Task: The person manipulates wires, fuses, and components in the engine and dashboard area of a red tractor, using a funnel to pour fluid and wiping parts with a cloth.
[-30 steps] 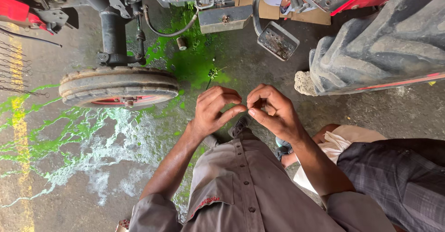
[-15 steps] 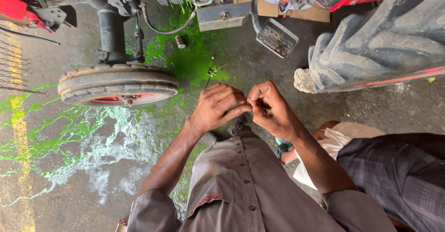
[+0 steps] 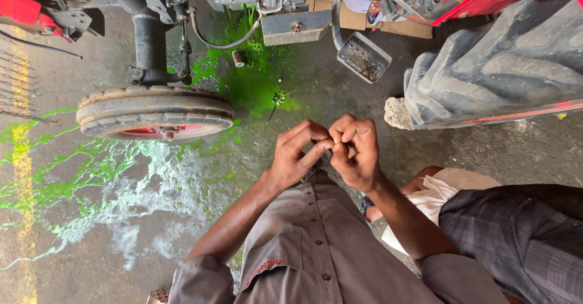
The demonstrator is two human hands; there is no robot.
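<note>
My left hand [image 3: 296, 154] and my right hand [image 3: 356, 150] are raised in front of my grey buttoned shirt [image 3: 310, 243], fingertips pressed together. The fingers of both hands pinch something very small between them; it is too small and hidden to identify. Both hands hover above the wet concrete floor, between the small front wheel [image 3: 155, 113] of a red tractor on the left and its big rear tyre [image 3: 504, 67] on the right.
Bright green liquid [image 3: 252, 85] is pooled under the engine and splashed across the floor at left. A metal step [image 3: 363, 57], hoses, a small cylinder [image 3: 238, 59] and cardboard lie under the tractor. Another person in checked trousers [image 3: 516, 231] crouches at lower right.
My hands have drawn closer together and the fingertips now meet. The view has shifted slightly, with the wheel and tractor sitting a little lower in the frame.
</note>
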